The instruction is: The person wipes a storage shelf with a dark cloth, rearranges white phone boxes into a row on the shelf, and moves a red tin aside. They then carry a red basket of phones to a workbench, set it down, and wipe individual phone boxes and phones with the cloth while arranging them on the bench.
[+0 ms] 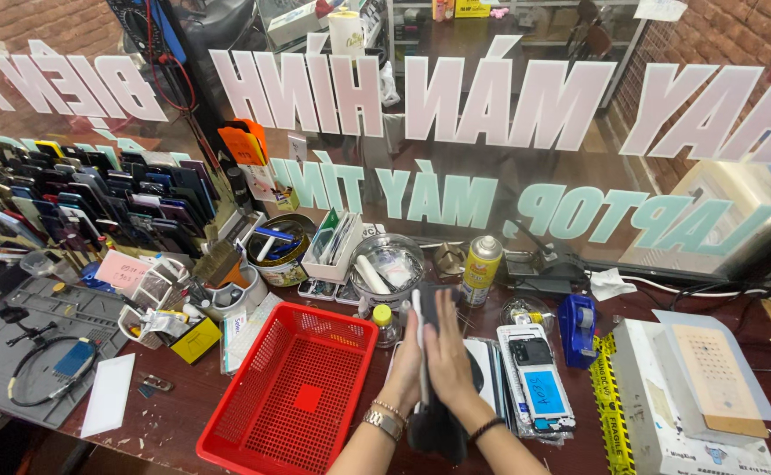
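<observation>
My left hand point(406, 356) holds a slim white-edged phone point(418, 327) upright on its edge over the dark red workbench. My right hand point(448, 352) presses a dark cloth point(429, 303) flat against the phone's face; the cloth hangs down past my wrists. A bracelet and a watch sit on my left wrist, a dark band on the right. Under my hands lie flat phone parts, and right of them a bagged phone back point(537, 380) with a blue sticker. A red plastic basket point(293, 396) stands just left of my hands.
A rack of many phones point(78, 198) fills the far left. A grey repair mat point(43, 343) lies at the left edge. Behind my hands stand a yellow spray can point(480, 268), a glass bowl point(388, 264), tool tubs and a small bottle point(385, 324). A blue tape dispenser point(576, 327) and white boxes point(684, 405) sit right. A lettered glass pane rises behind.
</observation>
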The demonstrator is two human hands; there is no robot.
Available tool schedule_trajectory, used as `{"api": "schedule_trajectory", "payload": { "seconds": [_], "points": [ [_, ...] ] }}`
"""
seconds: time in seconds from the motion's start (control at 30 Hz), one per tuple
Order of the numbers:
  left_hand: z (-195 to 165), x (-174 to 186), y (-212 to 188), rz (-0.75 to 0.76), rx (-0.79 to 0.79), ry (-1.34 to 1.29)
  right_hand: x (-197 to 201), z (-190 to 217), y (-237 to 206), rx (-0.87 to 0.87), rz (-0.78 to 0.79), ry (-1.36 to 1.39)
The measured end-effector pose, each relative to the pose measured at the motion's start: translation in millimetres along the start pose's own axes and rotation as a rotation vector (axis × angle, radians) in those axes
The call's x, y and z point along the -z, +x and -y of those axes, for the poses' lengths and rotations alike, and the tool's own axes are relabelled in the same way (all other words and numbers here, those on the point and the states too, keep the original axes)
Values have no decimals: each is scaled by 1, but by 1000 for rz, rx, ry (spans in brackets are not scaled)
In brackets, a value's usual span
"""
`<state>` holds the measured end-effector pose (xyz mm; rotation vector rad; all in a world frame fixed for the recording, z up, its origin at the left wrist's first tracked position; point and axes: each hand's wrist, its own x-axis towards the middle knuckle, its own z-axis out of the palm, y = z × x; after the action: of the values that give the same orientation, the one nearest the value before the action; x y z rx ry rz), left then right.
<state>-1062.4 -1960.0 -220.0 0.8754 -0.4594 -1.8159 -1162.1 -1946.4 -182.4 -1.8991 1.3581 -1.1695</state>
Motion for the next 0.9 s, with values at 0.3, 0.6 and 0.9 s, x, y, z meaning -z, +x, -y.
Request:
{"api": "schedule_trajectory", "payload": {
  "seconds": [0.3,0.6,0.9],
  "points": [
    [17,-23,4,-11,-17,23,24,-37,2,-73,-56,94],
    [9,-38,-13,83,-155,324,43,-65,-8,-239,-94,69],
    [-5,-23,4,97,-336,621,78,-77,29,-626,1,1043]
  ]
}}
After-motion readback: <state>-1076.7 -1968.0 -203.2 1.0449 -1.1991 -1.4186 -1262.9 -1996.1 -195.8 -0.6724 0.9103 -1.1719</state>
